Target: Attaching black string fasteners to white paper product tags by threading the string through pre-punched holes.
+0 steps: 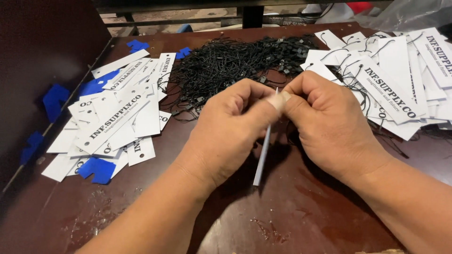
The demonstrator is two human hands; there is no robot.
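both hands, left hand [230, 129] and right hand [325, 120], pinch a white tag [262, 157] edge-on.

Two hands work at the desk [292, 207]: one left hand [226, 134] and one right hand [329, 124]. Between them is one white tag [262, 157], seen edge-on. Two heaps of white tags lie on the desk, one toward the left edge [117, 117] and one at the right edge [400, 80]. One tangle of black strings [226, 63] lies near the far edge. Perhaps seven blue pieces [96, 169] are scattered at the left.

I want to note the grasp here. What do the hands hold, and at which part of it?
Both hands, left hand and right hand, hold one white paper tag, seen edge-on. Their fingers pinch its upper end; the rest hangs free above the table.
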